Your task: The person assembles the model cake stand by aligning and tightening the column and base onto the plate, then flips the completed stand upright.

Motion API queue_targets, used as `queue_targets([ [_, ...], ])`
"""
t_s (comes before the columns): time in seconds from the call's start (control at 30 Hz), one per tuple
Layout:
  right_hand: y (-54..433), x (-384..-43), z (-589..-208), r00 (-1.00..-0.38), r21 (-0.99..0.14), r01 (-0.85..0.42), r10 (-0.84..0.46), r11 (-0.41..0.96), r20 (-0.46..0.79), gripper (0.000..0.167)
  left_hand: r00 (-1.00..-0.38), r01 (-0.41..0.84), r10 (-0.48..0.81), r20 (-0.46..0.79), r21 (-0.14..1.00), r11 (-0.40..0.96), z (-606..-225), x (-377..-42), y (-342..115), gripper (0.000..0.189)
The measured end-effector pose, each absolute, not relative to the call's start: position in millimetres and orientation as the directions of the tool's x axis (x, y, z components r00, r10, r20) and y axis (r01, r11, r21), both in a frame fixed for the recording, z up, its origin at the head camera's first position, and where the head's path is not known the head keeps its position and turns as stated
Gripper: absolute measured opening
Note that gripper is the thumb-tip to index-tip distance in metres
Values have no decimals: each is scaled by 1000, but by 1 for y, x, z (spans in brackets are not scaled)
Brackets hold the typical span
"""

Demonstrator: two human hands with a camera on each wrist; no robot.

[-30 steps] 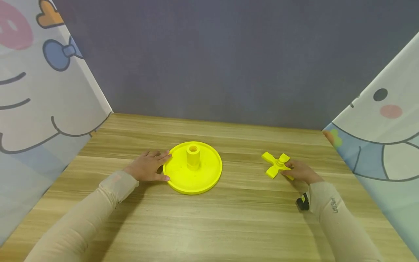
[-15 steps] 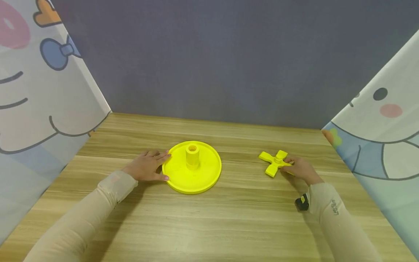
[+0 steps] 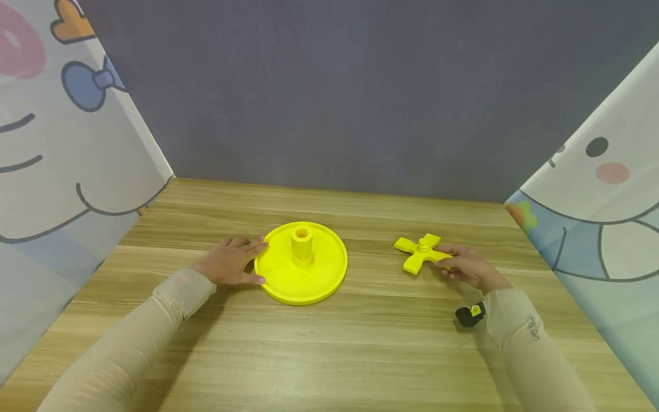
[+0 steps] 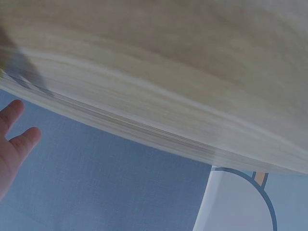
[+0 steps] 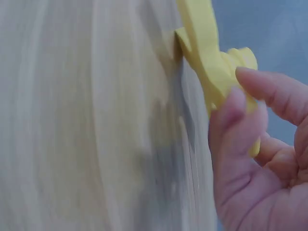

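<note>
A round yellow dish with a raised rim (image 3: pixel 324 280) lies on the table, a hollow upright post (image 3: pixel 302 252) at its centre. My left hand (image 3: pixel 230 262) rests at the dish's left edge, fingers spread and fairly straight, thumb and fingertips over the rim. In the left wrist view only part of that hand (image 4: pixel 12 149) shows. To the right, my right hand (image 3: pixel 471 266) pinches one arm of a yellow four-armed cross piece (image 3: pixel 418 254) with a small stepped knob at its middle. The right wrist view shows thumb and fingers on this cross piece (image 5: pixel 207 48), which appears slightly raised off the wood.
The wood-grain table (image 3: pixel 329 355) ends at a dark grey back panel (image 3: pixel 340 103). Cartoon-printed side panels stand at left (image 3: pixel 77 171) and right (image 3: pixel 607 217). A small black device (image 3: pixel 469 315) hangs at my right wrist.
My right hand has taken the cross piece off the table and shifted it somewhat left and up. The left hand and the dish have stayed nearly in place.
</note>
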State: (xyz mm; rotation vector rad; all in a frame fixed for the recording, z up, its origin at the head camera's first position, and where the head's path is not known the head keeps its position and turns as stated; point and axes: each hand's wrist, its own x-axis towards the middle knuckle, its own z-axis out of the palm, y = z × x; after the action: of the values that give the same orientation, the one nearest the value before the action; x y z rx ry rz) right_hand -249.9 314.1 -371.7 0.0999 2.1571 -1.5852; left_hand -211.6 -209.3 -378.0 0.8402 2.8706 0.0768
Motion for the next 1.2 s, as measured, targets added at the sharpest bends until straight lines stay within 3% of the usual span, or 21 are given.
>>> queue_targets([
  [0.2, 312, -248, -373, -855, -904, 427, -326, 4, -405, 63, -832, 527, 538, -133, 111, 843, -377, -211, -209, 87],
  [0.33, 308, -247, -375, -855, -892, 441, -347, -99, -385, 65, -833, 525, 537, -132, 116, 843, -379, -212, -210, 87],
  [0.5, 296, -246, -375, -865, -866, 435, -383, -249, -324, 36, -835, 527, 538, -118, 117, 842, -382, -213, -213, 86],
  [0.57, 289, -245, -373, -868, -851, 431, -395, -302, -300, 34, -833, 531, 542, -112, 114, 840, -382, -213, -213, 86],
  [0.77, 262, -245, -367, -912, -873, 351, -335, -339, -236, 35, -832, 536, 545, -100, 105, 838, -384, -212, -213, 85],
  [0.93, 242, -246, -366, -950, -909, 270, -240, -318, -198, 62, -833, 536, 545, -92, 109, 837, -383, -212, -212, 85],
  [1.2, 222, -246, -366, -976, -931, 207, -135, -302, -173, 61, -831, 540, 549, -92, 111, 834, -385, -214, -213, 85],
])
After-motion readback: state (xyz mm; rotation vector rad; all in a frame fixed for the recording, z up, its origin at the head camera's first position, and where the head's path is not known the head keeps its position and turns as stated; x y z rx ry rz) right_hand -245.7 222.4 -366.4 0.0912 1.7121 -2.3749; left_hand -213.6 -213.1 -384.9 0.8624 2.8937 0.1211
